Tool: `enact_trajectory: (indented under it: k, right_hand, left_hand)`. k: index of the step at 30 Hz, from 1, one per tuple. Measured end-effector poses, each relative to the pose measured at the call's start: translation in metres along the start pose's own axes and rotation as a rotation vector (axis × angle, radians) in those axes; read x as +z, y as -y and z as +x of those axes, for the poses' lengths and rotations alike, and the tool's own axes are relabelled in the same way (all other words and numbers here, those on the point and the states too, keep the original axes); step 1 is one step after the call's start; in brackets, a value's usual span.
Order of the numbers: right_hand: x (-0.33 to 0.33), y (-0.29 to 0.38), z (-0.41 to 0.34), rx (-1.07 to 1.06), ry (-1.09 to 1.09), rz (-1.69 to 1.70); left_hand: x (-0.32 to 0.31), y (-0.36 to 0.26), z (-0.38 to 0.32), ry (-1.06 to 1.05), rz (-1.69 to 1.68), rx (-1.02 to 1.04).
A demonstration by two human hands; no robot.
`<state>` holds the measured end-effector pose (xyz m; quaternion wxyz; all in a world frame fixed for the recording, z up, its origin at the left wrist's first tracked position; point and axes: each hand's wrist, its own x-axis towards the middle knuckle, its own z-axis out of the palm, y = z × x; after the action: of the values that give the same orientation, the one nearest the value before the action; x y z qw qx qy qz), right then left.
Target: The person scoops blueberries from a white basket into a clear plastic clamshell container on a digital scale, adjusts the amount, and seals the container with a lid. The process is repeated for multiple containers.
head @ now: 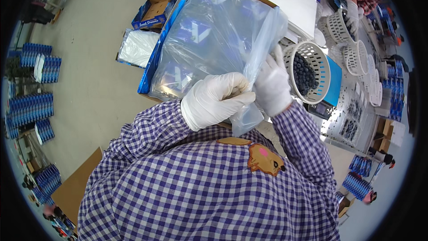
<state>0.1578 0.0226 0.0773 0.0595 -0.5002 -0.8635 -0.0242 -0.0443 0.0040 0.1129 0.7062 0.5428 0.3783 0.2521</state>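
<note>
A blue cardboard box (152, 64) lies before me, lined with a clear plastic bag (217, 50). Under the film sit several labelled packs (194, 31). My left hand (217, 99), in a white glove, pinches the gathered edge of the bag at the box's near right corner. Also gloved in white, my right hand (273, 84) lies against the far side of the same plastic fold; its fingertips point away from me and are partly hidden behind the film. A loose flap of the bag (246, 119) hangs below my left hand.
To the right, a white perforated basket (327, 90) holds blueberries (302, 74) beside a blue scale (334, 80). Further baskets (356, 57) line the metal table. A co-worker's gloved hand (351, 17) reaches into one. Left of the box are a smaller carton (155, 10) and a plastic-covered box (137, 48).
</note>
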Motion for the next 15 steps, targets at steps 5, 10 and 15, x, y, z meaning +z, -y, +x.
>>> enact_trajectory:
  k: [5,10,15]
  right_hand:
    - [0.032,-0.03,0.0,0.01,0.031,-0.022]
    - [-0.002,0.009,-0.024,-0.17,0.077,0.238]
    - [0.005,0.014,-0.035,-0.204,-0.063,0.557]
  left_hand:
    - [0.013,-0.001,0.011,0.036,-0.093,-0.09]
    - [-0.009,0.009,0.005,-0.036,-0.201,-0.002]
    - [-0.036,0.005,0.001,-0.057,-0.032,0.068]
